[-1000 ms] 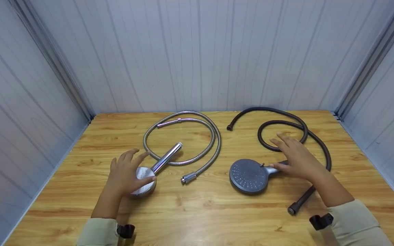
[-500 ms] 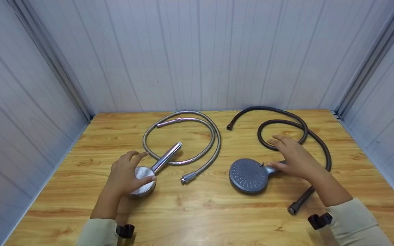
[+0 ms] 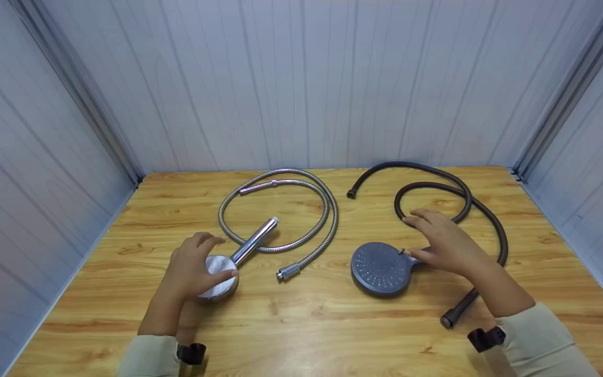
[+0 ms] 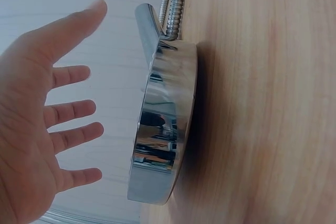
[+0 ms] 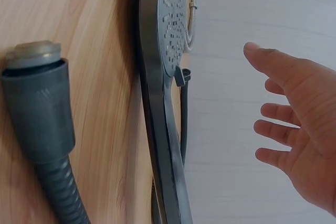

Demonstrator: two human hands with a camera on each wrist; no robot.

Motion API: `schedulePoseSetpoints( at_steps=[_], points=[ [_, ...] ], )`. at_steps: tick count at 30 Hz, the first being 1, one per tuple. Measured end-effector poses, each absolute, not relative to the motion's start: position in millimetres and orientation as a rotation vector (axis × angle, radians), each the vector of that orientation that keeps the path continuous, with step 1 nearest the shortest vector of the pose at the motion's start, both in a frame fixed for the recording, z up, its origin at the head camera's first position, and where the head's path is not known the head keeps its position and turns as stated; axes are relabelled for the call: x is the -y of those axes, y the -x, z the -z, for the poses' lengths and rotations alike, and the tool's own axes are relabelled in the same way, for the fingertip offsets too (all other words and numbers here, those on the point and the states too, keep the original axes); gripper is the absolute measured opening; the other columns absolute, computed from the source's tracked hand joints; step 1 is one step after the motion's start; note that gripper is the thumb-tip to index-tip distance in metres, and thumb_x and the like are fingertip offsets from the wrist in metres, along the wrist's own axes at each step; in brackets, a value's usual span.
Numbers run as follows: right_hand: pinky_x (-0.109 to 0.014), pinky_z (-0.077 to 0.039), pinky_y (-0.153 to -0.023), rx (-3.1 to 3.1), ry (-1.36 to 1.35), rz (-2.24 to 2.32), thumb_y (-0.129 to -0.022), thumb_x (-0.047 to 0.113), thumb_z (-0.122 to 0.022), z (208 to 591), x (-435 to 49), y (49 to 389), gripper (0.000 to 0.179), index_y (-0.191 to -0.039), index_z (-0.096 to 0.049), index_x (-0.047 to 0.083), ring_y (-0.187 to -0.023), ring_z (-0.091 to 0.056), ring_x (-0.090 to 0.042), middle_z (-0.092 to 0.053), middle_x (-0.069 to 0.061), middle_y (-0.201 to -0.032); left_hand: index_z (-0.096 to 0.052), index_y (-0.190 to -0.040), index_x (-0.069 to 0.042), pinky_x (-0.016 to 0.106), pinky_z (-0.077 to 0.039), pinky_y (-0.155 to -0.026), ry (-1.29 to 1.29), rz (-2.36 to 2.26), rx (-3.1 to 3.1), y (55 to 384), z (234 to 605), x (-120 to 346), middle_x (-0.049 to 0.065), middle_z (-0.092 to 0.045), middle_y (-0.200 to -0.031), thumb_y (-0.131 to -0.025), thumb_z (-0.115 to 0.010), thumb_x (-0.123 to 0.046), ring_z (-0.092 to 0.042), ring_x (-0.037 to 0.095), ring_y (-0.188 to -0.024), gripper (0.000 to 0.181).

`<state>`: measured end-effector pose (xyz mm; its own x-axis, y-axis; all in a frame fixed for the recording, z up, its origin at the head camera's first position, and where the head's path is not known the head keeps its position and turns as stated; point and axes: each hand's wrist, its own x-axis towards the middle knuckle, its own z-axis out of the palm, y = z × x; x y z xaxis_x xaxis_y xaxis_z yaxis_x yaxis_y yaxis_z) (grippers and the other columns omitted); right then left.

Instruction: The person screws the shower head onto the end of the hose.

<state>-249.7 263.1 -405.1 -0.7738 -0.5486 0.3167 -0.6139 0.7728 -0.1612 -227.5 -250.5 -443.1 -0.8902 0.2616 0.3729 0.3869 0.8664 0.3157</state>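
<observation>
head view: the left hand (image 3: pixel 189 267) hovers over the chrome shower head (image 3: pixel 219 265), nearer the surface's (image 3: pixel 301 335) left edge; the right hand (image 3: pixel 448 243) over the grey shower head (image 3: pixel 380 268), nearer the right edge. a dark hose (image 3: pixel 501 235) loops toward the far right corner. left wrist: fingers (image 4: pixel 77 137) apart, clear of the chrome shower head. right wrist: fingers (image 5: pixel 276 132) apart, clear of the handle (image 5: pixel 164 156).

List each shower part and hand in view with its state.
Chrome shower head: spray face up, handle end bare.
Grey shower head: spray face up, not joined to either hose.
Silver hose: looped, both ends free.
Dark hose: looped, both ends free.
Left hand: holding nothing.
Right hand: holding nothing.
</observation>
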Motion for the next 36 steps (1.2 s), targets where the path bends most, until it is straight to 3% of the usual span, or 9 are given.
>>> schedulePoseSetpoints(
  at_steps=[16, 36],
  points=[
    [-0.057, -0.041, -0.094, 2.671, -0.977, -0.368, -0.08, 0.024, -0.081, 403.5, -252.8, 250.6, 0.059, -0.129, -0.057, -0.001, -0.119, -0.051, -0.042, -0.054, -0.023, -0.128, -0.063, -0.124, -0.006, 0.06, -0.038, -0.094, 0.476, 0.633, 2.77, 229.1, 439.0, 248.9, 0.013, -0.055, -0.124, -0.071, -0.085, -0.041, -0.051, 0.037, -0.115, 0.066],
    [-0.056, -0.043, -0.094, 2.645, -1.008, -0.417, -0.079, 0.024, -0.082, 406.2, -240.3, 251.5, 0.056, -0.127, -0.06, 0.004, -0.118, -0.052, -0.039, -0.055, -0.02, -0.128, -0.064, -0.125, -0.005, 0.056, -0.042, -0.092, 0.486, 0.676, 2.735, 226.1, 443.0, 246.9, 0.014, -0.058, -0.12, -0.071, -0.086, -0.038, -0.054, 0.036, -0.112, 0.067]
  ],
)
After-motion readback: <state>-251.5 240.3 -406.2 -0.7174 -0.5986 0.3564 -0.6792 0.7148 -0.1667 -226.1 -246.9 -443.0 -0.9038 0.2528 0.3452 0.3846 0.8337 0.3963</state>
